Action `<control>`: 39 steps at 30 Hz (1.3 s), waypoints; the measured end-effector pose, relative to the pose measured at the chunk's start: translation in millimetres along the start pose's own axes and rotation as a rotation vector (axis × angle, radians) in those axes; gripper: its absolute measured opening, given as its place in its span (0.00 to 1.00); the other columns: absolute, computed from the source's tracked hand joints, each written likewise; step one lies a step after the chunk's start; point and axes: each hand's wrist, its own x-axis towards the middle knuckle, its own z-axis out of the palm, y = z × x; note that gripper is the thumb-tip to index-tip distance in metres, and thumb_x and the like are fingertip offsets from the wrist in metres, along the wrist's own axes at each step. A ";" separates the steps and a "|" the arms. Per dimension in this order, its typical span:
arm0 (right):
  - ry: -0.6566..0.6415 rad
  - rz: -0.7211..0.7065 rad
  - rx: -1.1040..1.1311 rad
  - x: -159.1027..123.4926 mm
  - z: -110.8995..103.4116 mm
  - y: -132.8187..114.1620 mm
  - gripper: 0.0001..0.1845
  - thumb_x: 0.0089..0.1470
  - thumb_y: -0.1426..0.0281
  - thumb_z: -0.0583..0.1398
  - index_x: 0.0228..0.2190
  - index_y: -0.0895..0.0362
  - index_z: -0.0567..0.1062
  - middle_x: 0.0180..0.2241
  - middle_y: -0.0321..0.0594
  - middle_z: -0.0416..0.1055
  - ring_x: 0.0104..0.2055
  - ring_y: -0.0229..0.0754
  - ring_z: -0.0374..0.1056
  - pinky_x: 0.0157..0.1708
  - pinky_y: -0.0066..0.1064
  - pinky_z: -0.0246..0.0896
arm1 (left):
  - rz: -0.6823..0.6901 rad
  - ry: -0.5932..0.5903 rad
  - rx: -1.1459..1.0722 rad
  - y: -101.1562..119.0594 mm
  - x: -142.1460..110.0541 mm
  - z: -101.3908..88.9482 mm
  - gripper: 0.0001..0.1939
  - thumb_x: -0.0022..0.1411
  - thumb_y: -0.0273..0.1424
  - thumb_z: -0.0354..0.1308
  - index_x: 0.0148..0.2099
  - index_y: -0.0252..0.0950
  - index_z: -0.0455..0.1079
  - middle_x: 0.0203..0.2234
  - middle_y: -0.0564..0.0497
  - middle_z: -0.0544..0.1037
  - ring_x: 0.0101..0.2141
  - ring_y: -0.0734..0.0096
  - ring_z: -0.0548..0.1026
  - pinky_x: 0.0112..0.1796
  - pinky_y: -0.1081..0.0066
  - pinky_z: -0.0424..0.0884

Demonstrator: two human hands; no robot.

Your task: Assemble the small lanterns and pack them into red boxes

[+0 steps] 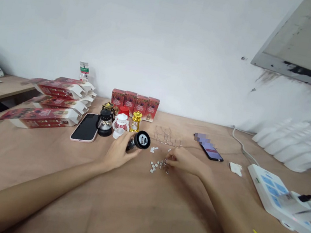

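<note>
over mid-table [129, 207], black lantern [142, 140] tipped in left hand [120, 150], fingers curled round its body, likely so the underside faces the wearer. right hand [179, 159] down at small silver discs [154, 166], fingertips bunched; can't tell if pinching one. discs loosely grouped, presumably for reach. other lanterns [121, 118] upright behind, probably stable on their bases.

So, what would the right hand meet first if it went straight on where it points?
The right hand would probably meet the small silvery discs first; whether it already touches some is unclear.
</note>
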 end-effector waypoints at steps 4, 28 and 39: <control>0.095 -0.007 -0.041 4.4 4.9 1.4 0.15 0.50 0.77 0.51 0.17 0.59 0.71 0.17 0.35 0.68 0.20 0.34 0.58 0.23 0.26 0.49 | 0.031 -0.018 0.033 1.2 0.1 -1.1 0.21 0.56 0.36 0.56 0.51 0.35 0.59 0.42 0.45 0.71 0.43 0.59 0.71 0.42 0.62 0.68; 0.685 -0.230 0.908 12.9 42.0 -36.1 0.10 0.52 0.64 0.60 0.24 0.55 0.69 0.40 0.41 0.74 0.46 0.42 0.68 0.47 0.38 0.60 | 0.185 -0.073 0.127 -0.4 -2.4 -0.8 0.22 0.53 0.29 0.58 0.51 0.35 0.62 0.44 0.44 0.70 0.45 0.58 0.69 0.44 0.61 0.67; 0.708 -0.206 1.066 13.2 44.0 -47.9 0.14 0.51 0.62 0.61 0.22 0.54 0.65 0.38 0.40 0.75 0.43 0.41 0.70 0.42 0.35 0.62 | 0.241 -0.049 0.158 1.2 -2.4 -0.3 0.20 0.54 0.30 0.57 0.50 0.37 0.62 0.42 0.45 0.71 0.43 0.60 0.70 0.42 0.62 0.67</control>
